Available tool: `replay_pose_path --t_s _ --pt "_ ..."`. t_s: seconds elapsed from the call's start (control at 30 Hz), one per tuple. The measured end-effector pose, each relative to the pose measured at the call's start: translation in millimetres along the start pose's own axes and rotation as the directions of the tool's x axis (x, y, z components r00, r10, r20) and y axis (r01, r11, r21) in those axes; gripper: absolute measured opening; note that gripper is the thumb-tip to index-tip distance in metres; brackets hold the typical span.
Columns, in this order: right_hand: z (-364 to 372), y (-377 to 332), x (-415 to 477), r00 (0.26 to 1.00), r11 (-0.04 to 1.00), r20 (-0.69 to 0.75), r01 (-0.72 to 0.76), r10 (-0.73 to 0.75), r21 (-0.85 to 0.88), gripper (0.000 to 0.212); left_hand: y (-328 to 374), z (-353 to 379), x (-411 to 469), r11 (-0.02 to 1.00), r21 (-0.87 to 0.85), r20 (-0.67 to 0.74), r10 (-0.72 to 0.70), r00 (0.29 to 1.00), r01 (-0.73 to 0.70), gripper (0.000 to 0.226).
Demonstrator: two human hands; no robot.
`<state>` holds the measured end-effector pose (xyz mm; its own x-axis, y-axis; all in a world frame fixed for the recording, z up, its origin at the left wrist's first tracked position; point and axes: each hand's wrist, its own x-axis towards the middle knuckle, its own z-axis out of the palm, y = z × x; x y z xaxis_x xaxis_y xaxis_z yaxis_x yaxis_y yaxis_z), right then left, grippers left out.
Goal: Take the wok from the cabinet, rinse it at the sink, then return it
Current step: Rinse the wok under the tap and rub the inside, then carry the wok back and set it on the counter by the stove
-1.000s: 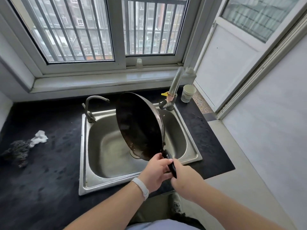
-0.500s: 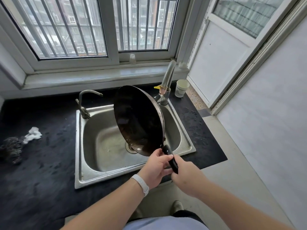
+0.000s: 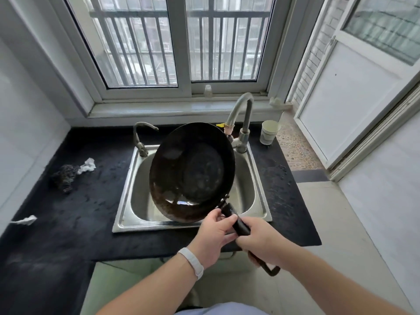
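While my left hand point(image 3: 213, 235) and right hand point(image 3: 261, 243) both grip its handle point(image 3: 237, 221), I hold the wok point(image 3: 192, 171) tilted over the sink point(image 3: 134, 192), a little water pooled at its low edge, a cup point(image 3: 269, 132) near the tap point(image 3: 243, 119).

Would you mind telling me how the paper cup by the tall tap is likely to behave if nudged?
The paper cup looks light and thin-walled, so it would probably slide or tip easily. It stands upright near the countertop edge, so a push rightward might knock it off.
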<state>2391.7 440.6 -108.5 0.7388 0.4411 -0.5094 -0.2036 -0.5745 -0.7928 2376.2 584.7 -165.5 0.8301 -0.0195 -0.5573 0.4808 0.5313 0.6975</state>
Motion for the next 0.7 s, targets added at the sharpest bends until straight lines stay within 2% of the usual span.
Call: replay_pose_path --t_s 0.13,0.2,0.3,0.4,0.53,0.7 --pt "-17 11 -18 0.992 0.997 0.115 0.037 -0.044 0.061 0.022 -18 28 -26 0.997 -0.021 -0.066 0.074 0.995 -0.076 0.022" --pt "-25 18 -29 0.981 0.996 0.188 0.03 -0.046 0.087 0.017 -26 42 -38 0.989 -0.108 -0.077 0.098 0.992 -0.106 0.017" --pt "-34 27 -43 0.955 0.995 0.294 0.011 -0.04 0.098 0.014 -37 56 -58 0.938 -0.325 -0.063 0.109 0.992 -0.123 0.025" --pt "-39 30 -56 0.923 0.996 0.38 0.03 -0.059 0.083 0.023 -51 65 -77 0.87 -0.447 -0.137 0.164 0.977 -0.209 0.025" --pt "-31 26 -73 0.856 0.993 0.505 0.061 -0.106 0.106 0.025 -63 71 -114 0.778 -0.513 -0.291 0.239 0.926 -0.362 0.031" --pt "-7 20 -92 0.719 0.99 0.681 0.076 -0.139 0.122 0.029 -75 60 -166 0.733 -0.46 -0.437 0.303 0.847 -0.501 0.029"
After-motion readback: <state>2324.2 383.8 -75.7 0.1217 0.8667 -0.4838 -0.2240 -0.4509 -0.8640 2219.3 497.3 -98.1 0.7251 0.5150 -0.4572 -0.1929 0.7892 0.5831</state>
